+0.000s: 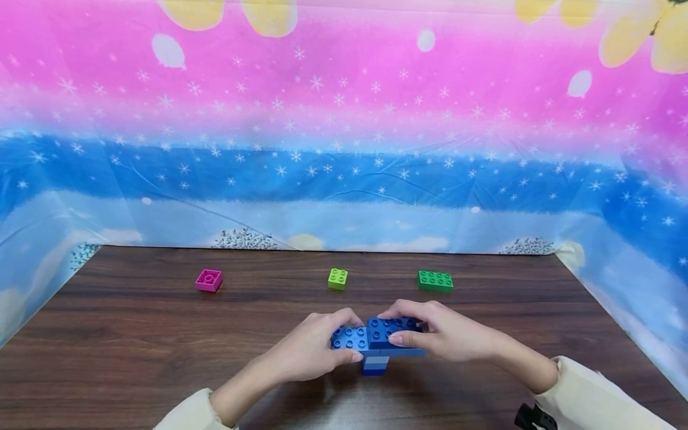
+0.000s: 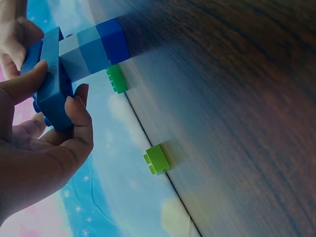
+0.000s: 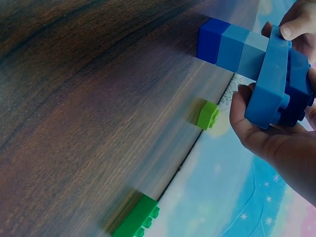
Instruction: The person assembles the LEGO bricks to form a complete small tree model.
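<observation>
A toy-brick build stands upright on the table in front of me. Its narrow column stacks light, medium and dark blue blocks, the dark one lowest. Across the top lies a long medium-blue brick, and a dark blue brick sits over its right part. My left hand grips the long brick's left end, thumb at the front edge. With thumb and fingers my right hand holds the right end, around the dark blue brick. In the right wrist view, its fingers curl under the long brick.
Farther back on the brown wooden table lie a pink brick with its hollow side up, a lime-green brick and a longer green brick. A patterned cloth hangs behind and along the sides.
</observation>
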The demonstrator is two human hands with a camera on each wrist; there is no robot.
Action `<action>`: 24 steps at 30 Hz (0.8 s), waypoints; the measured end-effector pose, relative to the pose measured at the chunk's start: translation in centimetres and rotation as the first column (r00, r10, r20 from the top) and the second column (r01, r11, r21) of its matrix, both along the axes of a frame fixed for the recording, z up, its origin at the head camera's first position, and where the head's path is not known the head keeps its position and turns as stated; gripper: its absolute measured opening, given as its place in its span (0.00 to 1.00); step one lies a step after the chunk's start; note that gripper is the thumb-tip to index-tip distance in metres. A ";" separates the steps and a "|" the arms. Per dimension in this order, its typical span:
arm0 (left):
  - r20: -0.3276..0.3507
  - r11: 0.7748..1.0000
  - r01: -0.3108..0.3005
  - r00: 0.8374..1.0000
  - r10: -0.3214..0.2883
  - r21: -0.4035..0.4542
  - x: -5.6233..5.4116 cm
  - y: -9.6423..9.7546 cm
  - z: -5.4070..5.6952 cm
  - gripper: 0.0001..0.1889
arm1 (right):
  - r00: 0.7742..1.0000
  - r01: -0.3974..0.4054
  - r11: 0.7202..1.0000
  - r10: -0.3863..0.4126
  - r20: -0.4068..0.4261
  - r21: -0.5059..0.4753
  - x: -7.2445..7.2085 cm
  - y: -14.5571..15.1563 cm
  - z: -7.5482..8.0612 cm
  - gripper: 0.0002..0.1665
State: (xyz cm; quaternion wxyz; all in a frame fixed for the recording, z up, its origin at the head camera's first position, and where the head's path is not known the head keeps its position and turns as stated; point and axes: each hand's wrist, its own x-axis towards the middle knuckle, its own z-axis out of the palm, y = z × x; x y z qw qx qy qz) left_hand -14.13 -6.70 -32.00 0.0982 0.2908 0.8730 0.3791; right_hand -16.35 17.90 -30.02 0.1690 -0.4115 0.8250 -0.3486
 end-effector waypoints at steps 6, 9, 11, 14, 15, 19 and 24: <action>0.010 1.000 0.002 1.000 -0.002 -0.009 0.1 0.0 0.1 0.17 | 1.000 0.006 1.000 -0.006 0.000 0.003 -0.1 0.0 -0.1 0.17; 0.017 1.000 0.002 1.000 -0.002 0.006 0.2 0.0 0.2 0.20 | 1.000 0.013 1.000 -0.013 0.010 0.006 0.0 0.0 -0.1 0.17; 0.020 1.000 -0.003 1.000 0.003 0.023 0.3 0.1 0.3 0.21 | 1.000 0.016 1.000 -0.016 0.015 0.004 0.0 0.0 -0.1 0.17; 0.017 0.999 -0.007 1.000 0.006 0.046 0.3 0.4 0.4 0.21 | 1.000 0.016 1.000 -0.016 0.017 -0.003 0.0 0.0 -0.1 0.17; 0.013 0.999 -0.006 1.000 0.005 0.052 0.3 0.5 0.4 0.21 | 1.000 0.017 1.000 -0.017 0.018 -0.006 0.0 0.0 -0.1 0.17; -0.002 0.998 0.009 1.000 -0.009 0.066 0.4 0.7 0.3 0.18 | 0.999 0.025 1.000 -0.025 0.022 -0.009 0.1 0.0 -0.1 0.17; -0.011 0.997 0.013 1.000 -0.012 0.077 0.4 0.8 0.1 0.16 | 0.998 0.052 0.998 -0.052 0.034 -0.016 0.2 0.0 -0.1 0.18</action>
